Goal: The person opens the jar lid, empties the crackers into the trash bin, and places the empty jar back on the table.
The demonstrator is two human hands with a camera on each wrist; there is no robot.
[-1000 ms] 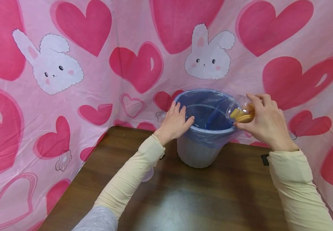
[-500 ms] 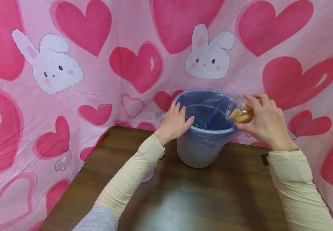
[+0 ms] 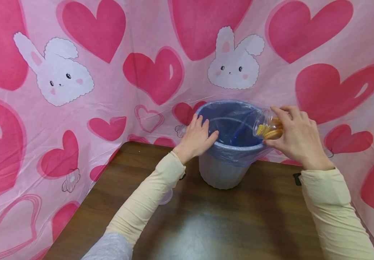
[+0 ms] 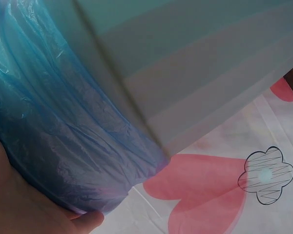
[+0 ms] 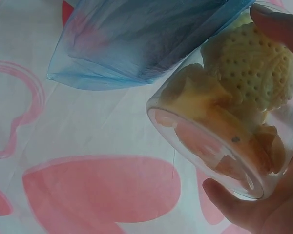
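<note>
My right hand (image 3: pixel 300 137) grips a clear plastic jar (image 3: pixel 262 117) of round yellow biscuits (image 3: pixel 272 134). The jar lies tilted on its side, its mouth over the right rim of a white trash bin (image 3: pixel 221 176). In the right wrist view, thumb and fingers hold the jar from opposite sides. A whole biscuit (image 5: pixel 259 68) with small holes and several broken pieces show through its wall. A blue plastic bag (image 3: pixel 230 153) lines the bin and folds over its rim. At the left rim, my left hand (image 3: pixel 194 139) rests with fingers extended.
The bin stands near the back edge of a brown wooden table (image 3: pixel 238 224). A round pinkish lid (image 3: pixel 165 198) lies partly behind the left forearm. A small black object (image 3: pixel 297 179) sits beside the right sleeve. A pink heart-patterned cloth (image 3: pixel 109 90) hangs close behind.
The jar has shifted slightly left in my right hand's grip, and the biscuits have slid a little toward its mouth. My left hand stays in place on the rim.
</note>
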